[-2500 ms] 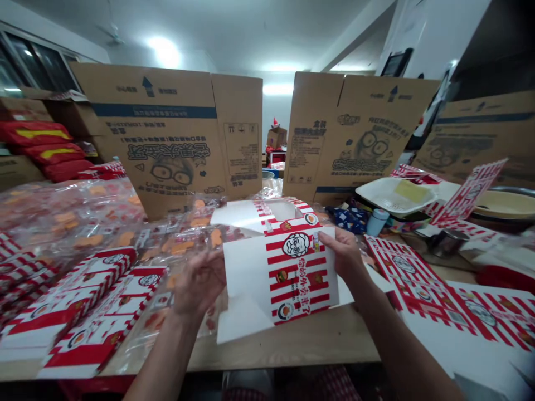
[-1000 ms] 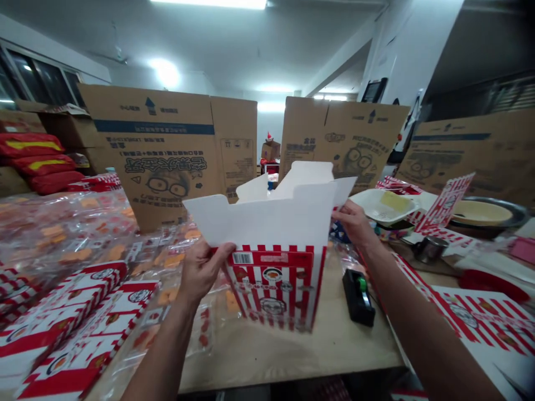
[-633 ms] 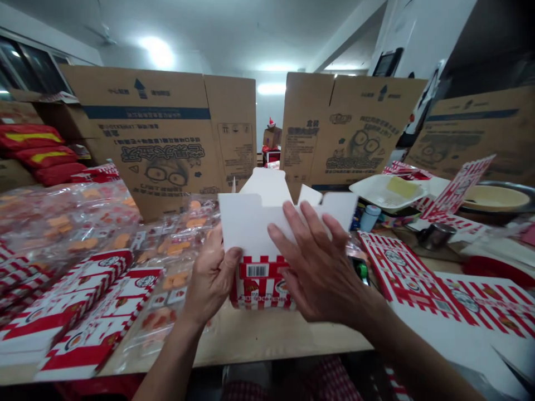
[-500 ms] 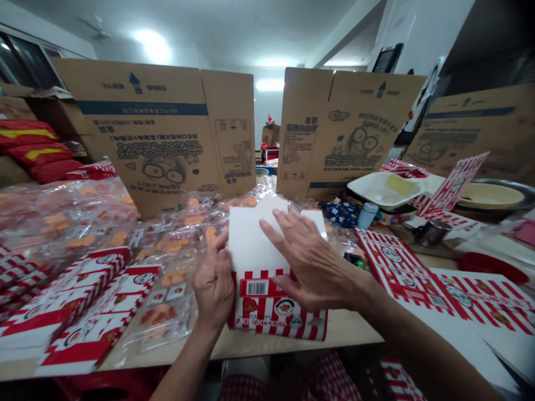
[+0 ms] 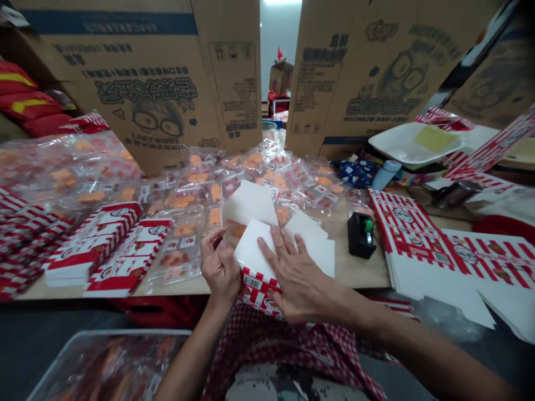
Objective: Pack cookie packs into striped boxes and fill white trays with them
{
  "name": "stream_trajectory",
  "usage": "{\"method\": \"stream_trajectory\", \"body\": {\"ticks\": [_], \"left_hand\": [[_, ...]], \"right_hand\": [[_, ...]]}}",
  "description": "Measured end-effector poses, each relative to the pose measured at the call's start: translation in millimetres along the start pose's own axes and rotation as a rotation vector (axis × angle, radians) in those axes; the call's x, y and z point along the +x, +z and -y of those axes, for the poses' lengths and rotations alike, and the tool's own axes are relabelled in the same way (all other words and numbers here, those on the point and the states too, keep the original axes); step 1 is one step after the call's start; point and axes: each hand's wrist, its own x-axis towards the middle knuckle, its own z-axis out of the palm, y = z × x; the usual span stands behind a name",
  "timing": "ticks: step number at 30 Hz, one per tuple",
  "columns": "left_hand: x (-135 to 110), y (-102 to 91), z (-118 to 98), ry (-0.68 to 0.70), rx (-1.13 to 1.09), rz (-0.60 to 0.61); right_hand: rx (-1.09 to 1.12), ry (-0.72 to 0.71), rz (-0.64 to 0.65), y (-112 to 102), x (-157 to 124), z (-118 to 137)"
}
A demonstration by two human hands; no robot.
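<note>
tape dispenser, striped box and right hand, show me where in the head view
black tape dispenser [image 5: 355,239], head view, on its black body
striped box [image 5: 256,293], head view, on its red and white side
right hand [image 5: 298,281], head view, on its back

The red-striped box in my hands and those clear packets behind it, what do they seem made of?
The red-striped box looks like coated paperboard: smooth printed outside, plain white flaps. The packets look like thin clear plastic film, crinkled with shiny highlights.
</note>
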Motion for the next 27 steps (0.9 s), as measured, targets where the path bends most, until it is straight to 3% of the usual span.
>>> {"method": "stream_trajectory", "body": {"ticks": [3, 6, 8, 10, 14, 16, 22, 25, 27], "left_hand": [[-7.7, -17.9, 4.1, 0.106, 0.003, 0.073], [-7.9, -40.3, 9.1, 0.342, 0.048, 0.384], [-3.2, -53.4, 11.6, 0.443, 0.12, 0.538], [2.9, -63.4, 13.0, 0.466, 0.16, 0.55], [9.0, -74.1, 15.0, 0.449, 0.173, 0.428], [7.1, -74.5, 17.6, 0.448, 0.174, 0.421], [-8.9, -65.1, 28.5, 0.495, 0.239, 0.666], [-14.4, -67.4, 27.7, 0.518, 0.252, 0.671], [-13.9, -70.9, 25.9, 0.49, 0.207, 0.628]], "right_hand": [[0.058, -0.134, 0.055, -1.8, 9.2, -2.7], [0.205, -0.334, 0.194, -9.1, 20.6, -12.1], [0.243, -0.386, 0.238, -14.7, 21.2, -13.0], [0.166, -0.322, 0.173, -20.1, 13.5, -8.7], [-0.055, -0.071, -0.067, -30.6, -12.1, -4.7], [-0.108, -0.02, -0.102, -34.2, -18.1, -11.0], [-0.179, -0.071, 0.1, -24.6, -7.9, -25.3], [-0.179, -0.078, 0.207, -18.6, -6.1, -21.1], [-0.184, -0.084, 0.174, -18.2, -9.2, -19.2]]}}
